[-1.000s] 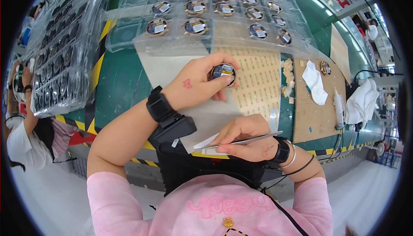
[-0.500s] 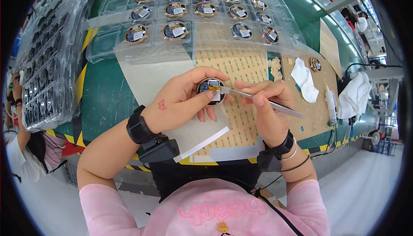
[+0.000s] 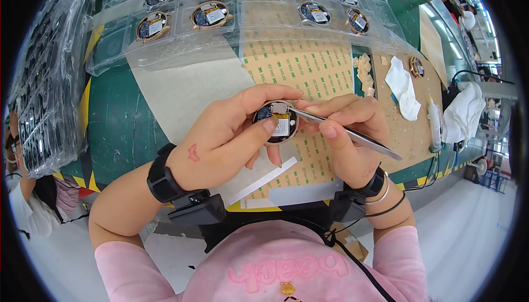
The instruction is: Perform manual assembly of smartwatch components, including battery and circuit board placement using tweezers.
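My left hand is closed round a round watch case. Its thumb presses on the inside, where a dark circuit board, a yellow strip and a silvery block show. From the right, my right hand pinches a pair of metal tweezers between thumb and fingers. The tweezers' tip is at the upper right of the case, by its rim. Whether the tip grips anything is too small to tell. Both hands are over a tan sheet with green print.
A clear plastic tray with several similar watch cases lies at the back. Stacked trays stand left. A grey sheet lies beside the tan one. At right are small tan pieces, a white cloth, a white tube and another watch case.
The tweezers' tip has shifted from the middle right of the case to its upper right rim. A pale square piece seen at the tip before no longer shows there. The whole view has shifted slightly.
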`<state>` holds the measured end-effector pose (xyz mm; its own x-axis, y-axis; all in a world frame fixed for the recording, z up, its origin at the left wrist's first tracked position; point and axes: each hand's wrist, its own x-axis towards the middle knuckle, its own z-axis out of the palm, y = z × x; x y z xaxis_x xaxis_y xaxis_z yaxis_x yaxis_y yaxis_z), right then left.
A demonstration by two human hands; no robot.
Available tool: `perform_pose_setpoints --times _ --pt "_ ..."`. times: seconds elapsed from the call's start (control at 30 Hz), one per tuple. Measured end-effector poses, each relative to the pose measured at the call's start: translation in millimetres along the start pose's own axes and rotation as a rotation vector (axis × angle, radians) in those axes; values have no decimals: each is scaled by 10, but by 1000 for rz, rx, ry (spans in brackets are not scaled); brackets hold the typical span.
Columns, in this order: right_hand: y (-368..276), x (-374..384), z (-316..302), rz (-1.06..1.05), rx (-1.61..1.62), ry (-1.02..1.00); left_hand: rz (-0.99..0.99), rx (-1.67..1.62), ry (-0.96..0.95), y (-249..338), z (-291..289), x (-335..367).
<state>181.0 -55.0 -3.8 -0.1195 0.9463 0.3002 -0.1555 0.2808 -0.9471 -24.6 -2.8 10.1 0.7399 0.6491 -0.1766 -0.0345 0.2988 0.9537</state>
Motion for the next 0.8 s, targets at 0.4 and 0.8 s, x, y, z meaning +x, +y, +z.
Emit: perform_pose_setpoints --times 0.4,0.8 --pt "-43 -1 -18 -72 -295 -96 1 -40 8 -30 0 -15" --pt "-81 -25 -11 -66 -406 -129 13 41 9 -27 12 -15"
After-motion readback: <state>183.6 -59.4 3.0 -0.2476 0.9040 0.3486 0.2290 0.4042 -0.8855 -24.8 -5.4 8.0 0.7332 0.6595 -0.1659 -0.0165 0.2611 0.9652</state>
